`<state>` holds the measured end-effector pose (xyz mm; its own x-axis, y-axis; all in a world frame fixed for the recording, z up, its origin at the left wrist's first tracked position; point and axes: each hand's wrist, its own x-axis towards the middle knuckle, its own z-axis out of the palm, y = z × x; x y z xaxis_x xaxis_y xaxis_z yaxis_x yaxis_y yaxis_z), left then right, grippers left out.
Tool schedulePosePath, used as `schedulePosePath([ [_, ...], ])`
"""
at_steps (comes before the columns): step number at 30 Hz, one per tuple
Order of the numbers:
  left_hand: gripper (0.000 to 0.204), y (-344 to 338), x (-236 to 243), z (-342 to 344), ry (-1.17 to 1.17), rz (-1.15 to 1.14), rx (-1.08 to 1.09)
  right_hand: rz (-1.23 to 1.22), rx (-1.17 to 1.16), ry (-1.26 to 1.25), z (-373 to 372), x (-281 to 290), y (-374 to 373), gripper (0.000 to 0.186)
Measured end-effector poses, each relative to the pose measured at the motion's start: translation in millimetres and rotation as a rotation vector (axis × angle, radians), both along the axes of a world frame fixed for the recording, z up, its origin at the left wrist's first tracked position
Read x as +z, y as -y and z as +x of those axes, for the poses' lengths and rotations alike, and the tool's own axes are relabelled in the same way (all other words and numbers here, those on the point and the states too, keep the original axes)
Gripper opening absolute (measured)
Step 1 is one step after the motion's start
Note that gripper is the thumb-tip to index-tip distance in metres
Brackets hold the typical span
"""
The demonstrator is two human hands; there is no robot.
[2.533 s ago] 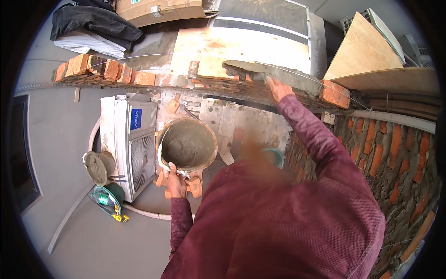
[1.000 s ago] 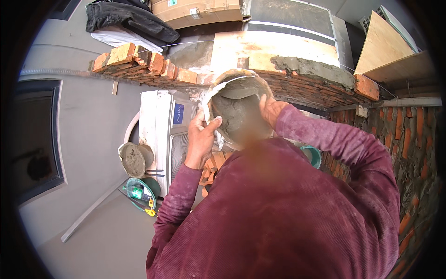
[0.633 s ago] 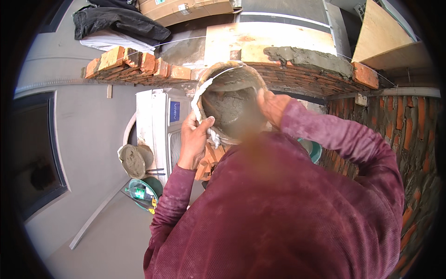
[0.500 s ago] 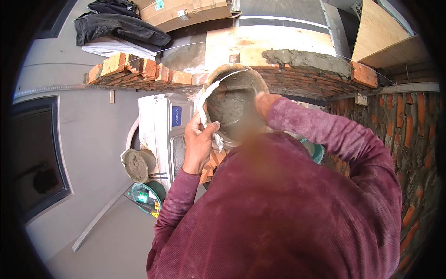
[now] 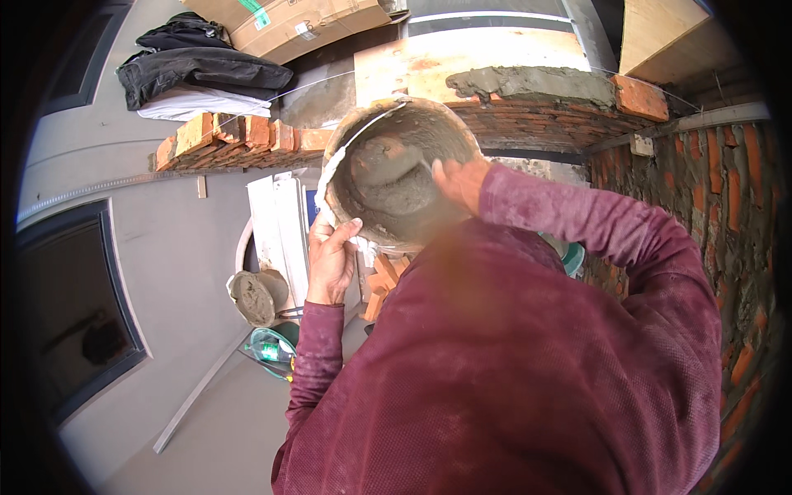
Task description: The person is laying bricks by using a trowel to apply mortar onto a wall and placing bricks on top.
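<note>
My left hand (image 5: 332,260) grips the near-left rim of a mortar-caked bucket (image 5: 448,136), thumb over the edge. The bucket is tilted so its mouth faces me, and a wire handle (image 5: 375,118) lies along its far-left rim. Wet grey mortar (image 5: 404,200) sits low inside. Closed around a handle at the bucket's right side is my right hand (image 5: 464,183). The trowel (image 5: 398,170) it holds reaches into the bucket, its blade coated with mortar. Part of the bucket's near side is hidden by a blur and my sleeve.
Ahead runs a low brick wall (image 5: 528,124) with a mortar bed (image 5: 536,85) on top and a taut string above. Loose-edged bricks (image 5: 194,132) end it at left. A smaller mortar bucket (image 5: 254,299) and a teal bucket (image 5: 268,346) stand lower left. Another brick wall (image 5: 701,206) rises at right.
The bucket has tipped further toward me and shifted slightly left, showing more of its inner wall. My right hand has moved a little left and down, and the trowel blade now shows.
</note>
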<state>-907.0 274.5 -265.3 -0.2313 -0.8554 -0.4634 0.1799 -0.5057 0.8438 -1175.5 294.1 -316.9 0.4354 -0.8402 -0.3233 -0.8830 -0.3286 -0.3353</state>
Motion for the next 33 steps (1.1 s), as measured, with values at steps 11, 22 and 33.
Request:
schedulePosePath([
  [11,0.041,-12.8,16.3,-5.9,0.011,-0.076,-0.003,-0.116,0.138,-0.034,-26.8,8.3,-14.4,0.043],
  [22,0.031,-25.5,23.7,-18.0,0.172,-0.167,-0.035,-0.071,0.033,-0.025,-14.5,7.3,-25.7,0.063],
  [33,0.039,-36.4,30.5,-43.4,0.347,-0.417,-0.162,0.182,0.424,-0.265,-57.2,-20.8,32.4,0.025],
])
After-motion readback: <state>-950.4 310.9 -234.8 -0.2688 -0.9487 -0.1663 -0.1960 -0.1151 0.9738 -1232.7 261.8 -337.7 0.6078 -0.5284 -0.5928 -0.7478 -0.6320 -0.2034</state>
